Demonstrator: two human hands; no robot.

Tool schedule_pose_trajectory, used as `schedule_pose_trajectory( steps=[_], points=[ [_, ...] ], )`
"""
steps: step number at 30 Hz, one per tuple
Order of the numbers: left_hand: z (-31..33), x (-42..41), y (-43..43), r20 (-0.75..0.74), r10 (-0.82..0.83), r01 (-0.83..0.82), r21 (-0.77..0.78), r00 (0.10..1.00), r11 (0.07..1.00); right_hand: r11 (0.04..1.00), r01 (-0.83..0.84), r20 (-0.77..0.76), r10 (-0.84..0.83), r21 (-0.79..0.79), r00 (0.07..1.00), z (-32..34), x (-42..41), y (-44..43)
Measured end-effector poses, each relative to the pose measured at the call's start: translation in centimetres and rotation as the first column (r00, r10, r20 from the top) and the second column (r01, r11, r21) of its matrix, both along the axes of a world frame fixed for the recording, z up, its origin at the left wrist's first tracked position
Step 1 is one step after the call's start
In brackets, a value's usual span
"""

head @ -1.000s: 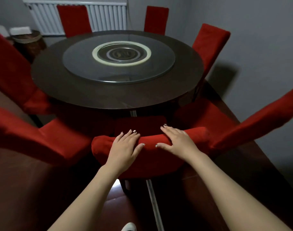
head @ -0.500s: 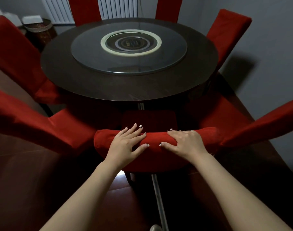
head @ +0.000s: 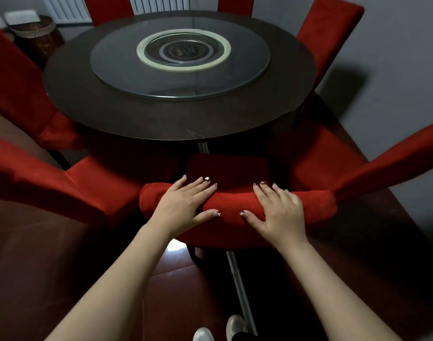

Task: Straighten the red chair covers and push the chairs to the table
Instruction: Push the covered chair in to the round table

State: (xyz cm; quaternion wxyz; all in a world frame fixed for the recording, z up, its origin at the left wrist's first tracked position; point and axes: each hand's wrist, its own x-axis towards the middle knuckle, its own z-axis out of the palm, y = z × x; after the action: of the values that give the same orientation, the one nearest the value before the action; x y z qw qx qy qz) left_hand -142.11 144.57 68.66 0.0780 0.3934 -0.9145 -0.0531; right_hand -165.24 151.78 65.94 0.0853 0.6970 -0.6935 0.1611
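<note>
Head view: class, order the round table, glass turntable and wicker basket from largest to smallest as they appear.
round table
glass turntable
wicker basket, though it is farthest from the camera and partly hidden

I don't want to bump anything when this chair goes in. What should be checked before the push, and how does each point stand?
1. Hands placed evenly: ok. The left hand and right hand rest on top of the near chair, either side of its middle.
2. Cover smooth: ok between the hands; lower down, cannot tell.
3. Path to the table: ok, nothing shows between chair and rim.
4. Room beside the left chair and right chair: cannot tell; both meet the near chair's ends in this view.
5. Floor under the chair free: cannot tell, it lies in shadow.
</note>
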Motion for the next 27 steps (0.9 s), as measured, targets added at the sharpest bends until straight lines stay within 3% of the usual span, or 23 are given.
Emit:
schedule_pose_trajectory(
  steps=[4,9,27],
  points=[
    [0.0,-0.9,0.7,0.000,0.034,-0.034,-0.066,0.999,0.997,0.985,-0.076,-0.041,0.070,-0.156,0.997,-0.9,-1.0,-0.7],
    [-0.4,-0.9,0.7,0.028,0.080,-0.081,0.025,0.996,0.996,0.935,-0.237,-0.143,0.205,-0.264,0.968,-1.7,-2.7,-1.4],
    [0.5,-7.5,5.3,0.068,0.154,-0.165,0.228,0.986,0.960,0.837,-0.476,-0.280,0.405,-0.271,0.870,-1.0,-10.8,-1.2]
  ],
)
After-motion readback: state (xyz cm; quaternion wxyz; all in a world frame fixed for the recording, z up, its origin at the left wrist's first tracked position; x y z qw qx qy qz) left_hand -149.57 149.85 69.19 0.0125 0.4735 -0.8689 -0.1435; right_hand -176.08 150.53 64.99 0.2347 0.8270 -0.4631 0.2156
